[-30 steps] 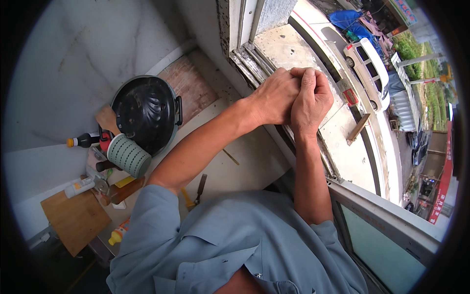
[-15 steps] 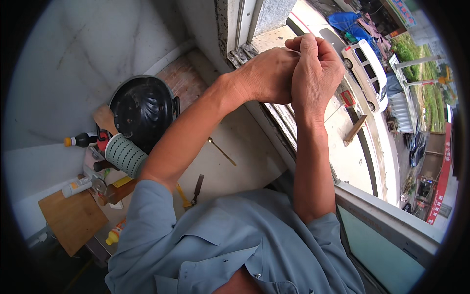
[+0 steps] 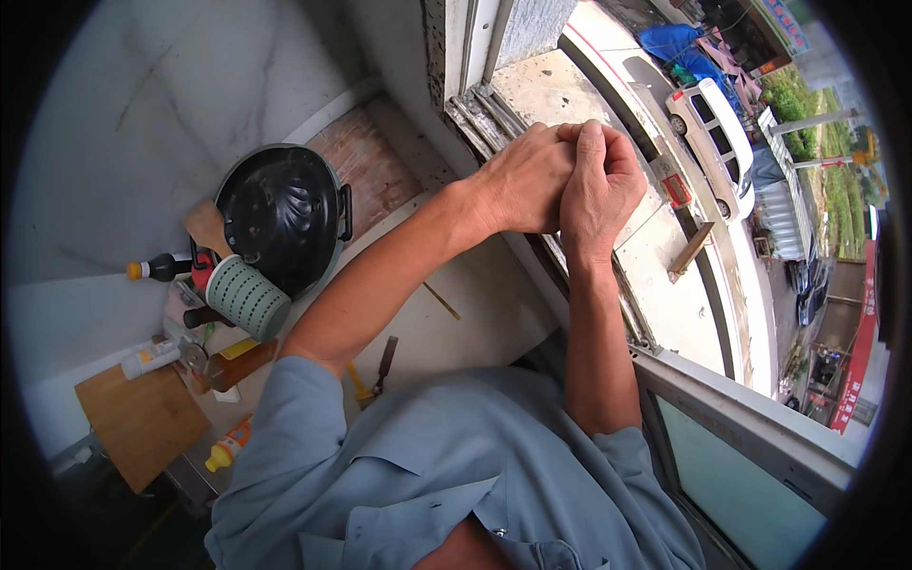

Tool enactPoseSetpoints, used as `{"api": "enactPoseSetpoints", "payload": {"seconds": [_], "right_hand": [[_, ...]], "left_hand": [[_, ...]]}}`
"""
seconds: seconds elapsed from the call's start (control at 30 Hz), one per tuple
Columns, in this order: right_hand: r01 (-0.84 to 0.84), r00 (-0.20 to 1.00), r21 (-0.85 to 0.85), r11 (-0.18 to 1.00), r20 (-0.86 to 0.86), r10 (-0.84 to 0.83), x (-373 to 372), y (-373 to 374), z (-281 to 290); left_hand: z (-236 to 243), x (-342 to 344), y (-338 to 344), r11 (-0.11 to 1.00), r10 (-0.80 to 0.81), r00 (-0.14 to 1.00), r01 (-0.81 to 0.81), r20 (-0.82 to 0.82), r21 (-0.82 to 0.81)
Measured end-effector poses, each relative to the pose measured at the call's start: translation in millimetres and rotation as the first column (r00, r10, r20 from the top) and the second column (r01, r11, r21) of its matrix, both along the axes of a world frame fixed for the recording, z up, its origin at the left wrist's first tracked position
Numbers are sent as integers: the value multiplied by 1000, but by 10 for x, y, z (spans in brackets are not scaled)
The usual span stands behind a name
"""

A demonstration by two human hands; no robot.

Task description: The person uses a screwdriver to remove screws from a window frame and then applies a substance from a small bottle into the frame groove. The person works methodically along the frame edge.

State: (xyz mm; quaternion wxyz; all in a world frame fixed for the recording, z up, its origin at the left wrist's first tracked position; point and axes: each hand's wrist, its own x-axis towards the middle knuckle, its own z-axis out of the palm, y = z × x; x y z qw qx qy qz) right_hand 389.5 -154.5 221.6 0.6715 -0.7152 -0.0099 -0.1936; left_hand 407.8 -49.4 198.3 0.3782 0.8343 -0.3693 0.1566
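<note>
My left hand (image 3: 528, 179) and my right hand (image 3: 600, 195) are pressed together in front of the open window. The fingers of both are curled closed, the right thumb lying along the top. Whatever they may hold is hidden inside the fingers. Below and beyond them runs the dirty window track (image 3: 486, 119), with the outer ledge (image 3: 541, 85) past it. A thin brass-coloured rod (image 3: 443, 301) lies on the pale counter (image 3: 475, 271), partly covered by my left forearm. Closer to my body is a dark flat-bladed tool (image 3: 386, 363) beside a yellow-handled item (image 3: 361, 385).
On the left stand a black domed pan (image 3: 280, 214), a pale green perforated holder (image 3: 245, 296), a dark bottle (image 3: 163, 267) and a wooden board (image 3: 142, 418). The sliding window pane (image 3: 741, 465) is at the lower right. Outside, a white van (image 3: 712, 142) is parked on the street.
Both hands, still together, have come down and slightly left, nearer my body. More of the window track and ledge shows beyond them.
</note>
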Motion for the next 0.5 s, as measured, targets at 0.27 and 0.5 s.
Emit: {"api": "enactPoseSetpoints", "payload": {"seconds": [0.27, 0.5], "right_hand": [[51, 998, 1, 999, -21, -51, 209, 31, 221], [56, 994, -299, 952, 101, -27, 477, 442, 670]], "left_hand": [[143, 149, 27, 1000, 16, 1000, -16, 24, -19], [584, 198, 433, 988, 142, 973, -149, -180, -27]]}}
